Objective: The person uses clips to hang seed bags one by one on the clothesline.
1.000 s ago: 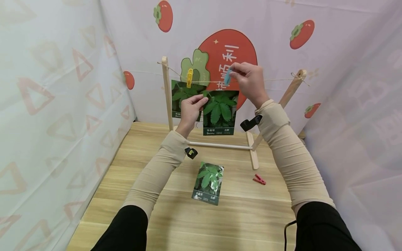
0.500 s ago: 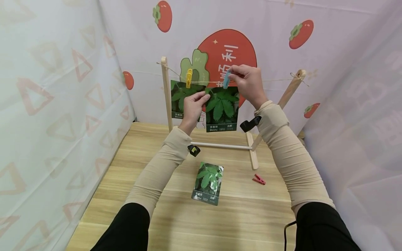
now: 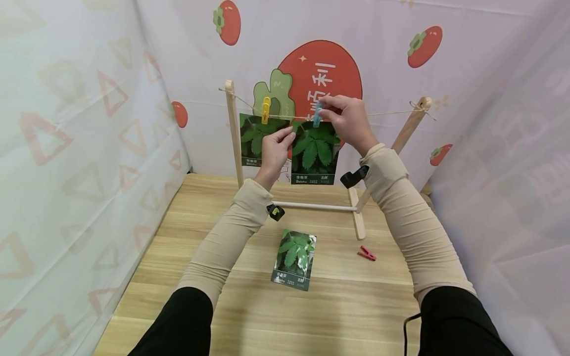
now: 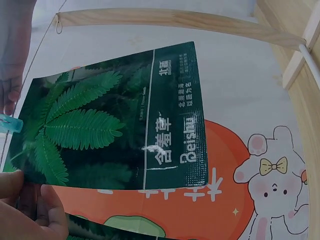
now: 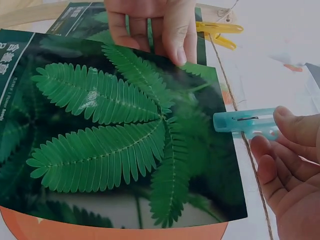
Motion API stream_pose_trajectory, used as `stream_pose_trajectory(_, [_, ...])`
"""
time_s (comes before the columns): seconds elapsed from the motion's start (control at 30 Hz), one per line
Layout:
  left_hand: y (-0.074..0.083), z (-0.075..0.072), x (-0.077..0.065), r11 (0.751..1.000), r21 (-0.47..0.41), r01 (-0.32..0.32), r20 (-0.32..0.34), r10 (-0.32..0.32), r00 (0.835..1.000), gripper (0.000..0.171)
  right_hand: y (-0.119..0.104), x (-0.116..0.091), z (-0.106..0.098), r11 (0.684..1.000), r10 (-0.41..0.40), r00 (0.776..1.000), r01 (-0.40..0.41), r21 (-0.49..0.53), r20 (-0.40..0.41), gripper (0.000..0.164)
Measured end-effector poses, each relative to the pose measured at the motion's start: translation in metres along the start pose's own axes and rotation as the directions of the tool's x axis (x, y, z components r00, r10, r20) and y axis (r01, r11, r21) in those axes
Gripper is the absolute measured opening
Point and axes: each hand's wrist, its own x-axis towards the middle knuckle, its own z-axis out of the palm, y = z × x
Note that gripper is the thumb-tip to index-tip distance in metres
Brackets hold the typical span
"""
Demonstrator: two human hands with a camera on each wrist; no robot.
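Observation:
My left hand (image 3: 273, 151) pinches the left edge of a green seed packet (image 3: 313, 155) near its upper corner, thumb in front. The packet hangs upright just under a string (image 5: 252, 170). With thumb and fingertips, my right hand (image 3: 350, 121) pinches the handle end of a light blue clothespin (image 5: 242, 120). Its tip overlaps the packet's top edge, and the string crosses the clothespin between tip and handles. To the left, a yellow clothespin (image 3: 265, 110) sits on the string over a second seed packet (image 3: 251, 143), partly hidden behind my left hand.
The string runs between two wooden posts (image 3: 233, 133) of a stand with a white crossbar (image 3: 313, 206). On the wooden table (image 3: 356, 301) lie a third seed packet (image 3: 294, 259) and a red clothespin (image 3: 367, 253). Printed cloth walls (image 3: 383, 59) surround the table.
My left hand has raised the seed packet toward the string and shifted it slightly right. The blue clothespin has come down a little, and its tip now overlaps the packet's top edge.

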Motion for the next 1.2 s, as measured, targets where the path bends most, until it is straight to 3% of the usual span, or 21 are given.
stream_pose_trajectory(0.23, [-0.001, -0.001, -0.002, 0.999, -0.013, -0.046, -0.025, 0.046, 0.999, 0.028, 0.0, -0.001, -0.001, 1.0, 0.025, 0.999, -0.025, 0.01, 0.025, 0.033])
stream_pose_trajectory(0.6, [-0.005, -0.004, -0.005, 0.988, 0.055, -0.146, -0.04, 0.148, 0.988, 0.023, 0.0, -0.002, -0.001, 0.997, 0.064, 0.997, -0.065, 0.044, 0.039, 0.037])
stream_pose_trajectory(0.83, [-0.007, -0.005, -0.007, 0.988, 0.064, -0.144, -0.042, 0.147, 0.988, 0.023, -0.002, -0.001, -0.001, 0.996, 0.08, 0.992, -0.083, 0.021, 0.095, 0.04])
stream_pose_trajectory(1.2, [-0.011, -0.007, -0.008, 0.988, 0.068, -0.136, -0.056, 0.14, 0.989, 0.023, -0.004, -0.001, -0.002, 0.997, 0.081, 0.994, -0.082, 0.009, 0.068, 0.033])
